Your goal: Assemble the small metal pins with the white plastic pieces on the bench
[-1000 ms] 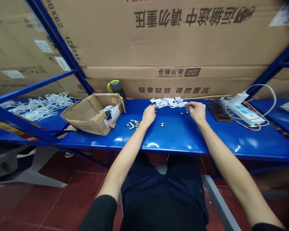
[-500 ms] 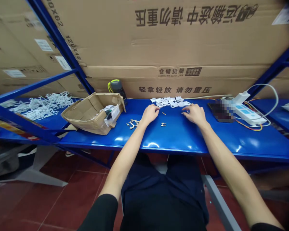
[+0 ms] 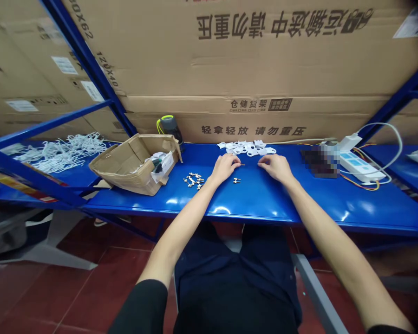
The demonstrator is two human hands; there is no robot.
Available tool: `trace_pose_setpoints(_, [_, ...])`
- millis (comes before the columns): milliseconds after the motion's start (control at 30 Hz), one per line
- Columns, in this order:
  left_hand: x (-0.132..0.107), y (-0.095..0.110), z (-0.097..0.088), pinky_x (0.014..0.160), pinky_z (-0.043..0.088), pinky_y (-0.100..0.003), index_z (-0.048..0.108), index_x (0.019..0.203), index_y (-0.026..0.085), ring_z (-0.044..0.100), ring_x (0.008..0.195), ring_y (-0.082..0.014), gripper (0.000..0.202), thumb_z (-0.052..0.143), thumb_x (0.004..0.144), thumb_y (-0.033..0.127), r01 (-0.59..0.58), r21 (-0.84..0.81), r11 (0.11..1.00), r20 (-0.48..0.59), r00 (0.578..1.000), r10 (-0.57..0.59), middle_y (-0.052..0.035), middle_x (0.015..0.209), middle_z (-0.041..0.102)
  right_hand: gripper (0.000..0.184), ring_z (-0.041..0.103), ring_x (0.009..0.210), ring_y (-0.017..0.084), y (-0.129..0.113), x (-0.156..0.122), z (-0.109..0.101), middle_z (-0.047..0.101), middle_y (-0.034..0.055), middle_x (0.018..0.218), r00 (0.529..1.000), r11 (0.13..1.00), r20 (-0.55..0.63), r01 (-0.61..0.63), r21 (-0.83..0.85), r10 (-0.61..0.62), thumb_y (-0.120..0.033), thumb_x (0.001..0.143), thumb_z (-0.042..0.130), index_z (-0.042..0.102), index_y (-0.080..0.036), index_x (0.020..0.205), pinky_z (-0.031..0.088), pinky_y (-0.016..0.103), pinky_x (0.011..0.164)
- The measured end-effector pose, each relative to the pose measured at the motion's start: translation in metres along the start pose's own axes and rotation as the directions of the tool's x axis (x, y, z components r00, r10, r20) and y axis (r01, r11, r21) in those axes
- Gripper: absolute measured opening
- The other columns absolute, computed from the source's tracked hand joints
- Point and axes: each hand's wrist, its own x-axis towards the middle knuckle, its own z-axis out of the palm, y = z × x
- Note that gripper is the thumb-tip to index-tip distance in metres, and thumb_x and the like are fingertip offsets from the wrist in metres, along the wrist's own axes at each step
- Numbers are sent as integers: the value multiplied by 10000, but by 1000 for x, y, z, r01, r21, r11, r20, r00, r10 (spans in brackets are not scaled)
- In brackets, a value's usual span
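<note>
My left hand (image 3: pixel 225 168) is closed in a pinch, with a thin brown strip (image 3: pixel 243 164) poking out from its fingertips. Across a short gap, my right hand (image 3: pixel 276 167) also has thumb and fingers pressed together; whatever may be between them is too small to make out. Just beyond both hands lies a cluster of white plastic pieces with round holes (image 3: pixel 252 151). A small metal part with two prongs (image 3: pixel 237 180) rests on the blue shelf between my forearms. Several similar metal parts (image 3: pixel 192 179) are heaped left of my left wrist.
An open cardboard box (image 3: pixel 125 174) with packets inside stands at left, a dark bottle (image 3: pixel 170 124) behind it. White wire hooks (image 3: pixel 66 150) pile up at far left. A white power strip (image 3: pixel 364 167) with cables and a blurred dark device (image 3: pixel 318 161) lie right on the blue shelf (image 3: pixel 320 199).
My left hand has shifted right and its fingertips now meet the brown strip that lay on the shelf. My right hand has moved slightly left, its fingers closing together.
</note>
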Motion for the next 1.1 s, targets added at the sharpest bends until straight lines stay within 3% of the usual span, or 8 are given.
trace_pose_setpoints(200, [0, 4, 4, 1014, 462, -335, 764, 1062, 210, 687, 1057, -214, 127, 647, 1039, 254, -73, -100, 992, -64, 996, 66, -44, 1168, 785, 178, 785, 925, 273, -10, 3, 13, 829, 55, 927, 996, 917, -67, 87, 388, -66, -387, 854, 737, 803, -223, 880, 602, 407, 927])
trace_pose_setpoints(333, [0, 5, 5, 960, 485, -322, 753, 1057, 203, 696, 1022, -206, 128, 637, 1041, 256, -91, -132, 987, -85, 993, 80, -43, 1159, 785, 293, 790, 984, 298, -12, 2, 20, 843, 79, 1020, 995, 857, -73, 101, 506, -74, -449, 851, 759, 828, -218, 1016, 607, 452, 968])
trace_pose_setpoints(533, [0, 6, 6, 958, 498, -331, 749, 1062, 205, 698, 1029, -215, 145, 617, 1048, 264, -76, -140, 987, -72, 995, 67, -59, 1165, 780, 321, 790, 1014, 320, -16, -1, 21, 847, 68, 1025, 998, 801, -26, 59, 595, -54, -511, 817, 788, 844, -225, 954, 600, 481, 1021])
trace_pose_setpoints(800, [-3, 9, 5, 1006, 453, -337, 718, 1079, 215, 688, 1099, -220, 140, 590, 1073, 269, -93, -80, 992, -74, 993, 87, -47, 1184, 771, 436, 800, 912, 322, -18, 0, 20, 839, 86, 930, 999, 742, -23, -3, 671, 25, -601, 715, 871, 819, -214, 908, 632, 469, 924])
trace_pose_setpoints(1100, [-3, 11, 3, 1010, 461, -326, 709, 1073, 209, 683, 1107, -211, 148, 575, 1079, 270, -120, -121, 985, -68, 991, 112, -47, 1182, 767, 504, 804, 838, 308, -24, -3, 20, 818, 89, 785, 999, 712, 31, -36, 701, 20, -651, 701, 884, 780, -194, 887, 638, 433, 862])
